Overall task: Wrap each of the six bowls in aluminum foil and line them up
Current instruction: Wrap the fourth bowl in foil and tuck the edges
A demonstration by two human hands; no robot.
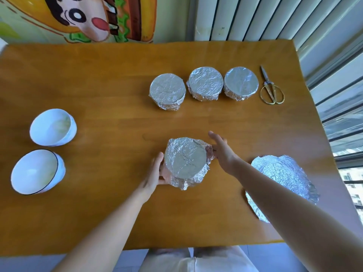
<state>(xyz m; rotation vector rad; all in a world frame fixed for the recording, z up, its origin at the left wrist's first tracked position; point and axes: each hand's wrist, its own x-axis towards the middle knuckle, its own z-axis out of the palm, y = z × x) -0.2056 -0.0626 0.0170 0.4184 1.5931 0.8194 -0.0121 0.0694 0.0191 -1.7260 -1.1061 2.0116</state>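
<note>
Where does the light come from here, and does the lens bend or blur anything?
Head view: daylight seems to enter from the window at right; the three foil-wrapped bowls shine softly, without hard glare; the wide lens curves the table edge and stretches the forearms; nothing is strongly blurred.

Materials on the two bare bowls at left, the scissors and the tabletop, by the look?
Far bare bowl and near bare bowl: glossy white, probably glazed ceramic, possibly melamine; near one has a thin dark rim line.
Scissors: metal, gold-toned handles, greyer blades.
Tabletop: orange-brown wood grain, soft sheen; solid wood or laminate, can't tell.
</note>
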